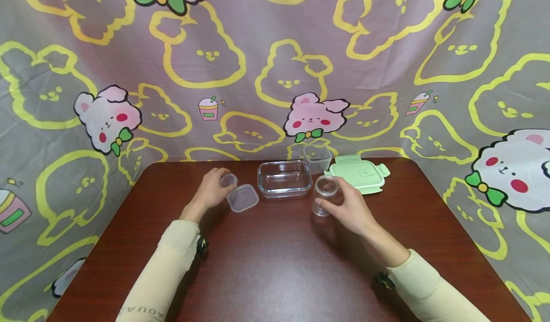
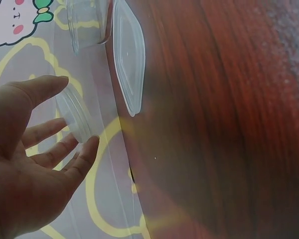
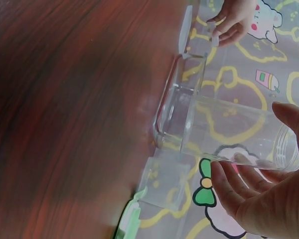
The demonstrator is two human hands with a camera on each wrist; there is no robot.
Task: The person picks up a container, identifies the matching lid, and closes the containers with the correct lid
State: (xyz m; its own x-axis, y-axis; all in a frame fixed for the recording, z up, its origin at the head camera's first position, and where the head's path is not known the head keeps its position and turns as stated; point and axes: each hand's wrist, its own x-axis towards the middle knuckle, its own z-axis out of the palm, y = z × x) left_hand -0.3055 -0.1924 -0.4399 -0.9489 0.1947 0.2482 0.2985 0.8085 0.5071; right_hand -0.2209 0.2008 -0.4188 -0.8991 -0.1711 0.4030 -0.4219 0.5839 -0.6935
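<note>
A small round clear lid is pinched by my left hand at the left of the table. In the left wrist view, thumb and fingers hold this lid by its edge. Just right of that hand, a square translucent lid lies flat. My right hand grips a clear cylindrical jar from its right side. Seen in the right wrist view, the jar has a threaded mouth with no lid on it, and the thumb and fingers lie on either side.
Between the hands, toward the back, stands a rectangular glass container. Behind its right corner is a small clear plastic container. A light green lid with side flaps lies behind the jar. Patterned cloth hangs around the brown table.
</note>
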